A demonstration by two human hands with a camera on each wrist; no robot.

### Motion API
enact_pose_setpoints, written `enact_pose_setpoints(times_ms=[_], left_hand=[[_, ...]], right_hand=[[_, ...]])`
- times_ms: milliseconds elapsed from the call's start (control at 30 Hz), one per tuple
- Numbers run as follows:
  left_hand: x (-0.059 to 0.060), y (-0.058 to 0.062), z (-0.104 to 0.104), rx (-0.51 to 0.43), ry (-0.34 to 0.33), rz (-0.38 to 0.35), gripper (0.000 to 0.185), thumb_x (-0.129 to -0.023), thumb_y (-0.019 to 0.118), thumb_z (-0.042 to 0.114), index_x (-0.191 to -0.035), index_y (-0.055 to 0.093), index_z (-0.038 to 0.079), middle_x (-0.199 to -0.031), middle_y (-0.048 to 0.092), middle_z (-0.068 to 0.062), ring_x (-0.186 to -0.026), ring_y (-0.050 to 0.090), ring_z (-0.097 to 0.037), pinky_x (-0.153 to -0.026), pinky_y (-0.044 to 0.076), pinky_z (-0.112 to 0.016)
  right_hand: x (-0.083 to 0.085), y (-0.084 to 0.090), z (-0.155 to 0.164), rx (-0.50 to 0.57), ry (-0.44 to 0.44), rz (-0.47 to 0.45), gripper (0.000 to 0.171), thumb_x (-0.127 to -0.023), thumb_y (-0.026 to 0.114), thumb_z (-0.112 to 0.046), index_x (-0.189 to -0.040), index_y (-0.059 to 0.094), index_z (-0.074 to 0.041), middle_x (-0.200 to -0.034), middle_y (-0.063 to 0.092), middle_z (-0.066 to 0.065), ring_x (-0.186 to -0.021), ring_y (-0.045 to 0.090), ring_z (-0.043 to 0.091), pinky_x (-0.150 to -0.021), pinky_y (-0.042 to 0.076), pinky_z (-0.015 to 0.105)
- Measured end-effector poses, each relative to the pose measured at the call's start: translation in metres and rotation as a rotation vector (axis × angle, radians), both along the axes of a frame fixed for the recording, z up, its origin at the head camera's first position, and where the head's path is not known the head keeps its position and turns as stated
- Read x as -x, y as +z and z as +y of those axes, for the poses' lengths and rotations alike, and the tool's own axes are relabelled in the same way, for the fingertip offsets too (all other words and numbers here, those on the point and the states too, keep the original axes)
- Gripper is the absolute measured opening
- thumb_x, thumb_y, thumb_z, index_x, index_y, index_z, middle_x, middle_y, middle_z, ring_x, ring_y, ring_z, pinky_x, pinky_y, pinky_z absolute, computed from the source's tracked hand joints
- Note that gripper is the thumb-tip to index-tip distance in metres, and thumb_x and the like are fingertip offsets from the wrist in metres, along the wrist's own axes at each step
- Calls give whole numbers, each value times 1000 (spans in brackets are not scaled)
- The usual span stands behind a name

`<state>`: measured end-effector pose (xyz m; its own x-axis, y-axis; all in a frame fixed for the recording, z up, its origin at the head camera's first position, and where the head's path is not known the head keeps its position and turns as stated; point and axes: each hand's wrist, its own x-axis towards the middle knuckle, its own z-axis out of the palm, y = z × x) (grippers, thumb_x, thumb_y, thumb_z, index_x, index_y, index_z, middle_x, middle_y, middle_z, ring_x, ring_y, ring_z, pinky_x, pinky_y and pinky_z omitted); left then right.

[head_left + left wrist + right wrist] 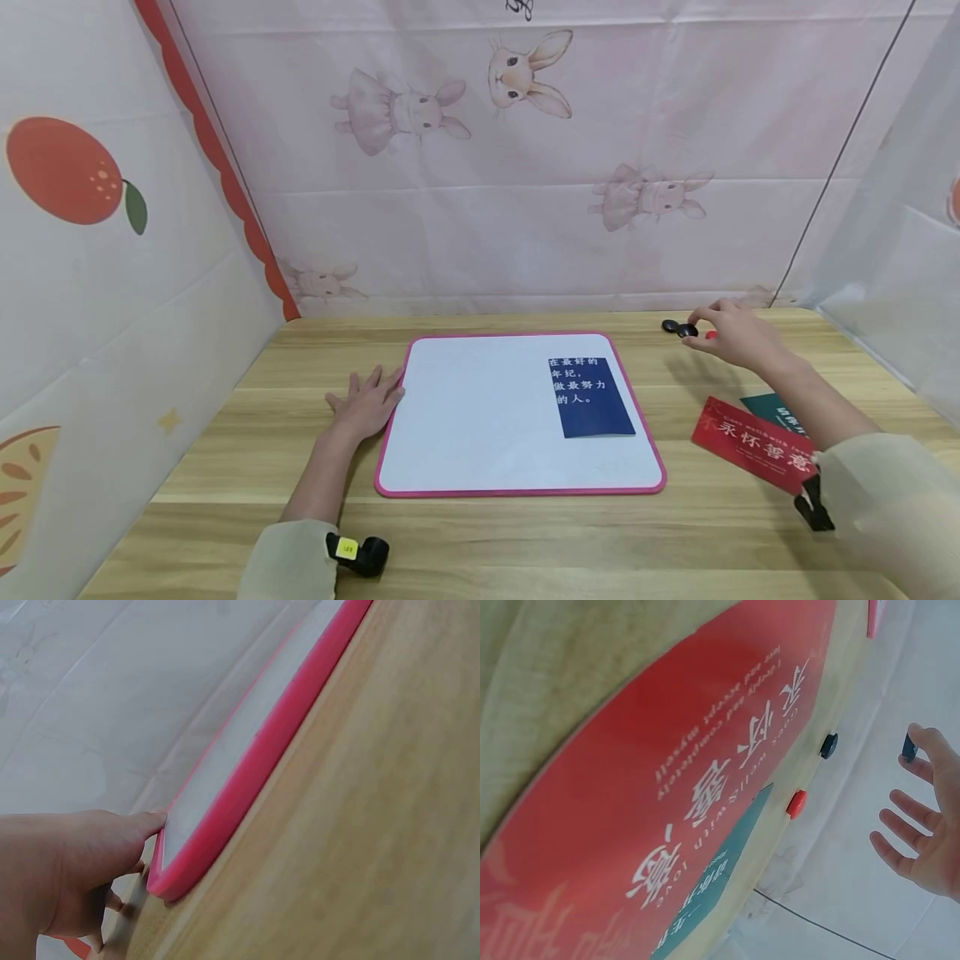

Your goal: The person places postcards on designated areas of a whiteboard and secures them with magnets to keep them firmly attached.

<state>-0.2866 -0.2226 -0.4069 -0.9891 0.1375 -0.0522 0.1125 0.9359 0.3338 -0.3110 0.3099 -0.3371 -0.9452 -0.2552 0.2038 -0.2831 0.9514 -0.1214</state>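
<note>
Right hand (738,335) pinches a black magnet (909,746) at its fingertips; only the wrist cam shows it lifted. Left hand (366,404) lies flat, fingertips touching the whiteboard (480,417) edge.

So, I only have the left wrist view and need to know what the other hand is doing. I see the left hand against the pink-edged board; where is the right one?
Observer: The right hand is at the far right of the table, beyond the board, pinching a small black disc.
Operator: Anything else near it?
Observer: A second black disc and a small red piece lie beside it on the wood.
Operator: Is the board bare?
Observer: No, a dark blue card with white writing lies on its right half.
</note>
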Motion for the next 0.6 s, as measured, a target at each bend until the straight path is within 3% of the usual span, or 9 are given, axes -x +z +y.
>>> enact_pose_setpoints(times_ms=[367,600], left_hand=[[0,0,-1,-2,6,-7,52,-100,30,38,-146,26,15,-148,13,-23,-129,-3,-53,-86,-7,-75],[-1,1,0,8,3,-9,52,-100,30,37,-147,24,16,-148,12,-23,-129,-3,-53,-87,-7,-75]], right_hand=[[3,3,-9,3,46,15,39,-82,68,-31,-108,62,-2,-106,50,30,-94,48,43,-73,43,56],[6,2,-16,-11,55,9,42,-82,67,-34,-109,62,-2,-104,52,28,-90,51,42,-71,44,55]])
